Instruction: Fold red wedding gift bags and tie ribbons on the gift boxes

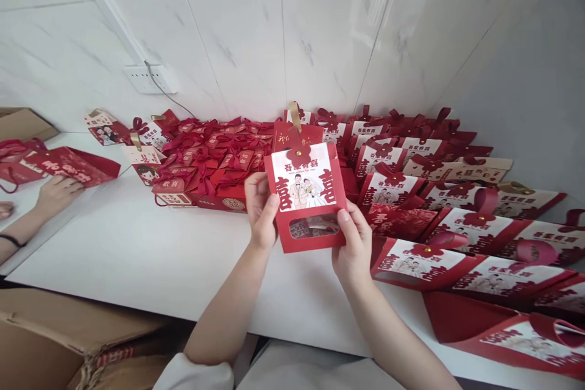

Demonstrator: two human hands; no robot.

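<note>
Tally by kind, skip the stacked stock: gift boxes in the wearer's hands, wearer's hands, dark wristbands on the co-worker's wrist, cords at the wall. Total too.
Held gift box: 1
Wearer's hands: 2, left hand and right hand
Dark wristband: 1
Wall cord: 1
Total: 5

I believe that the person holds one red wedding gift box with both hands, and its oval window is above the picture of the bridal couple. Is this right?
Not quite: in the head view, the oval window is below the picture of the bridal couple. The left hand and right hand do hold the red wedding gift box.
</note>
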